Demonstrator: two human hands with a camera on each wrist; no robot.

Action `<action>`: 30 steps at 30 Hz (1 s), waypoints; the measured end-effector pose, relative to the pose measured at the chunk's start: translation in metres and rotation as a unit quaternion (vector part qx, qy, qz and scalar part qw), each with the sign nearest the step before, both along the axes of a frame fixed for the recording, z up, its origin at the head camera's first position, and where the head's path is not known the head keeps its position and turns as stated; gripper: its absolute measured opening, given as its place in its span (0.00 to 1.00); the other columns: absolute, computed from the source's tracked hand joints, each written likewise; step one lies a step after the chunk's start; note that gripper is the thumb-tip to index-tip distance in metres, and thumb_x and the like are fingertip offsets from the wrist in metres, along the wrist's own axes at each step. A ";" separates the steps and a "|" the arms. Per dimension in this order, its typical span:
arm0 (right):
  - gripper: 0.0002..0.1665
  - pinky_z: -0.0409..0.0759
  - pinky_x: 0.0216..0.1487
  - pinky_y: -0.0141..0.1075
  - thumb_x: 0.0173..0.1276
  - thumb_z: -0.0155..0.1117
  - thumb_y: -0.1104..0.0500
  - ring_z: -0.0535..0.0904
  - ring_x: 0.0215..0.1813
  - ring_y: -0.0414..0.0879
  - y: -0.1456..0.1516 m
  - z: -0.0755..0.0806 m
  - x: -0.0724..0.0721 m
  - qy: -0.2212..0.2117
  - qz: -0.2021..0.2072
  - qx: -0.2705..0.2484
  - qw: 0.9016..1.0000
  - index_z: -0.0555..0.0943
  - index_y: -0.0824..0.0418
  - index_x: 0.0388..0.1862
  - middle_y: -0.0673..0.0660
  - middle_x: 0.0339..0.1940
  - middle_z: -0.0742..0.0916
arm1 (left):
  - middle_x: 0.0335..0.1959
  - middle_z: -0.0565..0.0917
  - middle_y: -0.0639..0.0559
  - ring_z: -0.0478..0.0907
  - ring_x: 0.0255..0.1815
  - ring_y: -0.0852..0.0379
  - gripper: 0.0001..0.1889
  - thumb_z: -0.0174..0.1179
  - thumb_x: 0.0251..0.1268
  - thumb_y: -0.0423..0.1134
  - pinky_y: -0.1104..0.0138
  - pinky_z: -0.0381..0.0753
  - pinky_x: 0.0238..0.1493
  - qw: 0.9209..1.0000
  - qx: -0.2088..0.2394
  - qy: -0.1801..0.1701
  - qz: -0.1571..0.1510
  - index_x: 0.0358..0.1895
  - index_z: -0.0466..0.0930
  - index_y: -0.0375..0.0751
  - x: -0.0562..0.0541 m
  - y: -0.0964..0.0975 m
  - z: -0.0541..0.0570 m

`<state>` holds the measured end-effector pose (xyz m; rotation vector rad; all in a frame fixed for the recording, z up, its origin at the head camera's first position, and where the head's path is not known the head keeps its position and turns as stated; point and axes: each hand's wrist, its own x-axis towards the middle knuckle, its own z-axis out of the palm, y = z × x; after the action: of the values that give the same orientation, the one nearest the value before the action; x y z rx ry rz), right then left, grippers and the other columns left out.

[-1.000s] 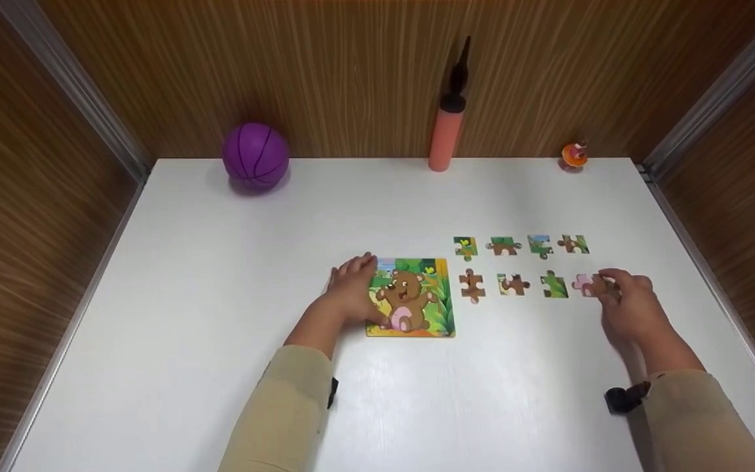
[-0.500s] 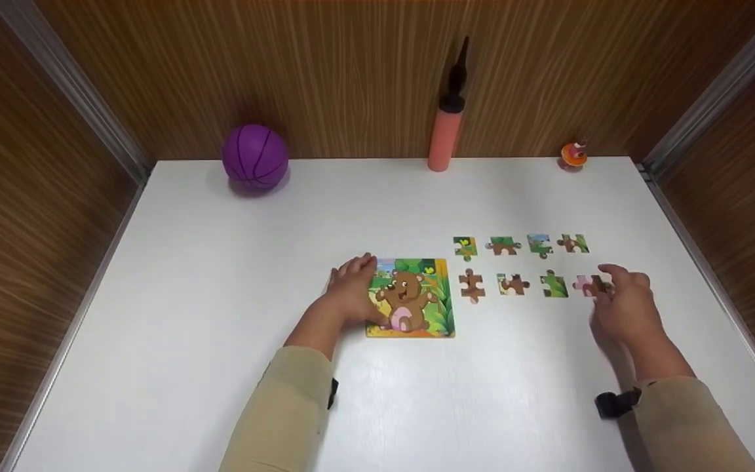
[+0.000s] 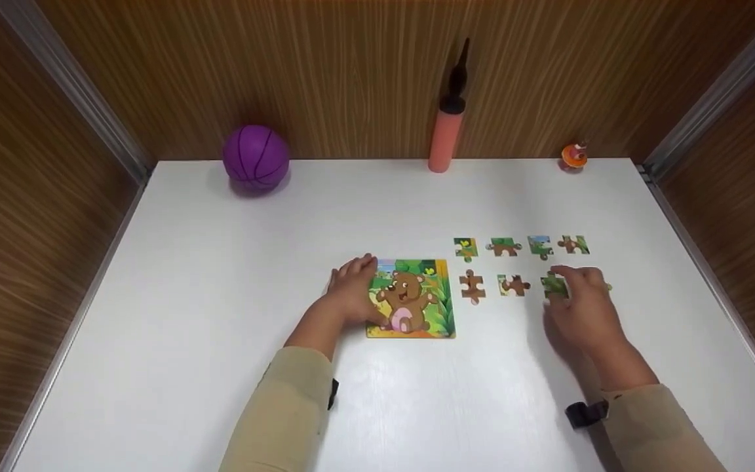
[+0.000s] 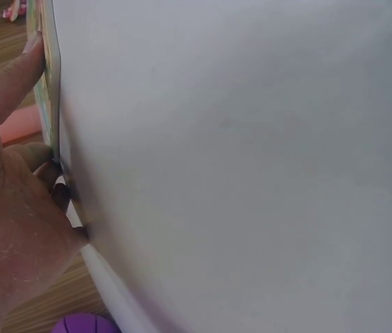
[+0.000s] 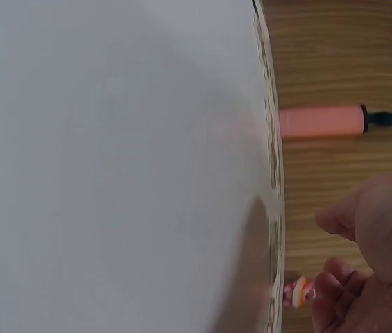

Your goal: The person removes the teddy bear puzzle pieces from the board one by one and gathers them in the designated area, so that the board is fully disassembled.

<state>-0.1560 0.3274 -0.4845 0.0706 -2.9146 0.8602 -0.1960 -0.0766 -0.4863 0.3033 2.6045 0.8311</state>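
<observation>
My left hand [image 3: 353,295] holds the left side of a square bear picture puzzle board [image 3: 413,298], thumb near the lower corner and fingertips near the upper one. Its thumb presses the board's edge in the left wrist view. My right hand [image 3: 587,311] hovers over the lower row of jigsaw pieces, thumb and forefinger apart on either side of a green jigsaw piece [image 3: 553,286]. Nothing shows between its fingers in the right wrist view. Left of it lie a brown bear piece [image 3: 514,285] and a tall brown piece [image 3: 472,286]. The hand mostly hides the row's rightmost piece.
An upper row holds a yellow-green piece [image 3: 465,247], a bear piece [image 3: 503,246], a blue-green piece [image 3: 540,246] and a brown-green piece [image 3: 574,244]. Along the back stand a purple ball [image 3: 256,159], a pink hand pump [image 3: 446,137] and a small orange toy [image 3: 574,156].
My right hand has moved left from the pink-and-brown piece at the row's end to the green piece, leaving the former in place. My left hand has stayed on the board.
</observation>
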 end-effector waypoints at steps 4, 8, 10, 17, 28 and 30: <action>0.28 0.77 0.53 0.63 0.76 0.62 0.66 0.74 0.57 0.70 -0.016 -0.002 0.003 0.021 0.024 0.003 0.999 0.73 0.69 0.73 0.76 0.60 0.72 | 0.88 0.49 0.46 0.40 0.88 0.43 0.65 0.86 0.49 0.46 0.46 0.32 0.85 1.000 -0.003 0.000 0.001 0.87 0.50 0.39 0.000 -0.001 0.002; 0.28 0.79 0.52 0.62 0.74 0.64 0.66 0.77 0.54 0.67 -0.032 -0.003 0.005 0.033 0.044 0.002 0.998 0.74 0.68 0.72 0.74 0.59 0.74 | 0.88 0.49 0.46 0.40 0.88 0.43 0.65 0.86 0.49 0.46 0.47 0.32 0.85 1.000 -0.004 0.000 0.004 0.87 0.50 0.39 0.000 -0.002 0.002; 0.29 0.79 0.53 0.61 0.73 0.65 0.66 0.77 0.54 0.67 -0.040 -0.003 0.006 0.034 0.052 0.000 0.998 0.75 0.68 0.71 0.73 0.58 0.74 | 0.88 0.49 0.46 0.40 0.88 0.42 0.65 0.86 0.49 0.46 0.47 0.32 0.85 1.000 -0.003 0.000 0.005 0.87 0.50 0.39 0.000 -0.002 0.002; 0.30 0.80 0.54 0.58 0.71 0.69 0.66 0.77 0.53 0.62 -0.064 -0.005 0.010 0.032 0.074 -0.001 0.997 0.76 0.66 0.71 0.68 0.56 0.75 | 0.88 0.49 0.45 0.41 0.88 0.42 0.65 0.86 0.49 0.46 0.46 0.33 0.85 1.000 -0.005 0.002 0.005 0.87 0.50 0.39 0.000 -0.002 0.001; 0.32 0.81 0.55 0.56 0.67 0.74 0.66 0.77 0.55 0.59 -0.102 -0.005 0.013 0.041 0.110 0.000 0.993 0.78 0.65 0.70 0.65 0.56 0.77 | 0.88 0.50 0.46 0.41 0.88 0.44 0.65 0.86 0.49 0.46 0.46 0.33 0.85 1.000 -0.009 0.003 0.008 0.87 0.51 0.40 -0.001 0.000 -0.002; 0.33 0.81 0.52 0.54 0.67 0.75 0.66 0.77 0.53 0.58 -0.108 -0.005 0.014 0.043 0.117 0.000 0.992 0.79 0.63 0.71 0.64 0.55 0.78 | 0.88 0.50 0.46 0.41 0.88 0.44 0.65 0.86 0.49 0.46 0.46 0.33 0.85 1.000 -0.009 0.002 0.007 0.87 0.51 0.39 -0.001 -0.001 -0.001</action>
<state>-0.1419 0.2193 -0.4892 0.4465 -2.8641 0.8647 -0.1971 -0.0772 -0.4873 0.2835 2.6194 0.8125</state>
